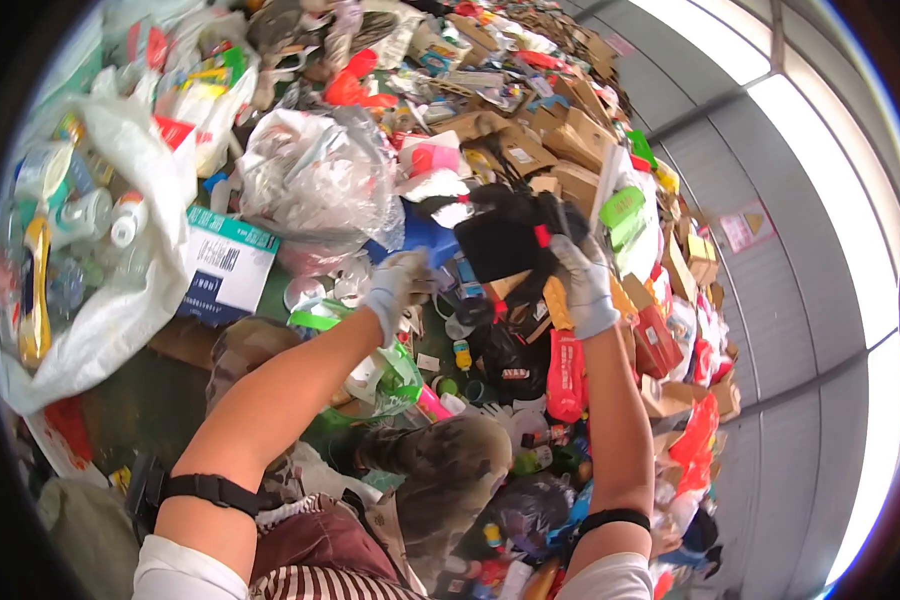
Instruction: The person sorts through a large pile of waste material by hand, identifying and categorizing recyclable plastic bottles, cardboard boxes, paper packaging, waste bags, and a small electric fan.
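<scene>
My right hand (582,275), in a pale work glove, is closed on a black flat item with straps and small red parts (495,245); its exact kind is not clear. The item hangs above the waste pile, a little blurred. My left hand (398,287), gloved too, is apart from it on the left, over the litter. Its fingers are smeared and partly turned away, so what they hold, if anything, does not show. Just beyond the left hand lies a big clear plastic bag stuffed with film (320,185). A blue piece (425,235) is behind the black item.
On the left stands an open white sack (150,255) with bottles inside, beside a white and teal carton (228,265). Mixed waste and cardboard boxes (580,145) rise ahead and to the right, against a grey panel wall (710,110). My camouflage-clad knee (460,460) is below.
</scene>
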### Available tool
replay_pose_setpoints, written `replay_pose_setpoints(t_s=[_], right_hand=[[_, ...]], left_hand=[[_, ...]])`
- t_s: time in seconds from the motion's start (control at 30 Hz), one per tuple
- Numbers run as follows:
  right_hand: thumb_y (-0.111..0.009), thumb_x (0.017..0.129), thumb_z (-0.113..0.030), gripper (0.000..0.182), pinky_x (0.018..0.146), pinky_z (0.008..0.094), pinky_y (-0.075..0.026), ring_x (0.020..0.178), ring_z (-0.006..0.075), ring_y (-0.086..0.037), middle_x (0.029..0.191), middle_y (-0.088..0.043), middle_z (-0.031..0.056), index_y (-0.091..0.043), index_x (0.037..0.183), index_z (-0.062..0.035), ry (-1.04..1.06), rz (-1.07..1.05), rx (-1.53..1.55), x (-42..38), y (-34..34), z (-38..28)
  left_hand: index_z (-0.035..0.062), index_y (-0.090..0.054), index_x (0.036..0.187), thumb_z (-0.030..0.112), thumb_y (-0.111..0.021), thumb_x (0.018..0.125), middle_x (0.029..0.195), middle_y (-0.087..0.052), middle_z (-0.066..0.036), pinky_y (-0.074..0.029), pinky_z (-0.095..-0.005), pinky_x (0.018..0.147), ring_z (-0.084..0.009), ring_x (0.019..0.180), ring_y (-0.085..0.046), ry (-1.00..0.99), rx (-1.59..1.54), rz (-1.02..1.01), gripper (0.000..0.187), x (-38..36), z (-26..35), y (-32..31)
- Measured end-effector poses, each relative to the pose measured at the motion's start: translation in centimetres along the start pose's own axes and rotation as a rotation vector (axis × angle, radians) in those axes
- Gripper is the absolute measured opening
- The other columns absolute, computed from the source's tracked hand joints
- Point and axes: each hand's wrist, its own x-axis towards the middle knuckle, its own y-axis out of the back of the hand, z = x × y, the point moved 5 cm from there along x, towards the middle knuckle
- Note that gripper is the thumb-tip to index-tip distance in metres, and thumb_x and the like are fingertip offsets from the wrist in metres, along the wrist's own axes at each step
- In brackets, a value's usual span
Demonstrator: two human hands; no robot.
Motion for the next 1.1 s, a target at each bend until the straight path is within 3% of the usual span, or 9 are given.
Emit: replay_pose_setpoints(t_s=[0.17, 0.23, 0.3, 0.37, 0.43, 0.5, 0.77, 0.97, 1.1], right_hand=[[-0.062, 0.074, -0.013, 0.033, 0.076, 0.0273, -0.045, 0.078, 0.0123, -0.057, 0.098, -0.061, 0.0028, -0.059, 0.106, -0.0053, -0.256, -0.034, -0.122, -5.5, -2.3, 1.3], [-0.066, 0.071, -0.018, 0.040, 0.087, 0.0297, -0.040, 0.098, 0.0159, -0.052, 0.103, -0.060, 0.0067, -0.059, 0.108, -0.0041, -0.096, 0.033, -0.002, -7.3, -0.2, 4.6], [-0.072, 0.066, -0.019, 0.052, 0.091, 0.0324, -0.037, 0.105, 0.0202, -0.047, 0.113, -0.055, 0.0080, -0.056, 0.113, -0.0022, -0.324, 0.364, 0.080, -11.5, 3.3, 7.0], [-0.072, 0.066, -0.019, 0.052, 0.091, 0.0343, -0.039, 0.108, 0.0218, -0.046, 0.114, -0.055, 0.0078, -0.057, 0.113, -0.0028, -0.344, 0.525, 0.149, -16.2, 8.1, 8.4], [-0.070, 0.071, -0.024, 0.046, 0.087, 0.0376, -0.043, 0.105, 0.0265, -0.052, 0.114, -0.057, 0.0091, -0.057, 0.111, -0.0051, -0.385, 0.454, 0.109, -23.4, 12.7, 7.0], [-0.073, 0.067, -0.020, 0.041, 0.076, 0.0416, -0.047, 0.086, 0.0239, -0.061, 0.098, -0.063, 0.0100, -0.060, 0.103, -0.0050, -0.537, 0.720, 0.543, -27.9, 15.0, 7.1], [-0.076, 0.065, -0.014, 0.062, 0.083, 0.0307, -0.044, 0.095, 0.0195, -0.056, 0.107, -0.058, 0.0094, -0.049, 0.120, -0.0042, -0.214, 1.154, 0.059, -44.9, 27.8, 11.0], [-0.070, 0.070, 0.003, 0.049, 0.085, 0.0267, -0.044, 0.097, 0.0154, -0.055, 0.107, -0.059, 0.0053, -0.051, 0.115, -0.0043, 0.084, 1.092, 0.090, -46.9, 22.3, 3.8], [-0.072, 0.068, -0.015, 0.053, 0.084, 0.0322, -0.043, 0.093, 0.0160, -0.054, 0.101, -0.059, 0.0076, -0.050, 0.113, 0.0004, -0.271, 0.845, 0.001, -44.9, 15.7, 2.0]], left_hand=[[0.0218, -0.045, 0.062, 0.041, -0.051, 0.082, 0.052, -0.039, 0.005, -0.033, -0.0266, 0.043, -0.0117, 0.046, -0.038, -0.075, 0.393, 0.140, 0.028, 7.9, -0.5, 12.0], [0.0129, -0.053, 0.113, 0.052, -0.042, 0.082, 0.104, -0.055, -0.009, -0.050, -0.0360, 0.069, -0.0212, 0.088, -0.057, 0.096, 0.350, 0.158, 0.051, 2.3, 1.9, 8.4], [0.0102, -0.032, 0.134, 0.051, -0.034, 0.084, 0.130, -0.042, -0.010, -0.035, -0.0461, 0.098, -0.0306, 0.118, -0.041, 0.353, 0.130, 0.038, 0.065, 7.0, 1.9, 11.8], [0.0110, -0.049, 0.118, 0.042, -0.038, 0.086, 0.116, -0.053, -0.009, -0.040, -0.0426, 0.092, -0.0248, 0.100, -0.052, 0.127, 0.343, 0.408, 0.046, 8.2, 2.5, 12.5], [0.0173, -0.057, 0.100, 0.041, -0.050, 0.082, 0.097, -0.060, 0.000, -0.043, -0.0360, 0.081, -0.0168, 0.086, -0.056, 0.347, 0.510, -0.066, 0.031, 8.0, 0.2, 12.6], [0.0197, -0.056, 0.100, 0.038, -0.054, 0.081, 0.096, -0.059, 0.004, -0.042, -0.0347, 0.075, -0.0141, 0.084, -0.054, 0.352, 0.641, -0.125, 0.027, 10.7, 0.5, 15.4], [0.0204, -0.056, 0.097, 0.038, -0.052, 0.083, 0.090, -0.059, 0.006, -0.042, -0.0291, 0.069, -0.0129, 0.080, -0.054, 0.383, 0.714, 0.073, 0.023, 7.6, -3.7, 10.3], [0.0198, -0.056, 0.091, 0.036, -0.052, 0.082, 0.089, -0.061, 0.003, -0.044, -0.0350, 0.074, -0.0177, 0.084, -0.055, 0.418, 0.779, 0.101, 0.019, 9.0, -4.1, 12.0], [0.0158, -0.051, 0.110, 0.046, -0.047, 0.080, 0.109, -0.053, -0.001, -0.034, -0.0360, 0.085, -0.0205, 0.102, -0.045, 0.482, 0.781, -0.012, 0.043, 13.9, -6.0, 15.0]])
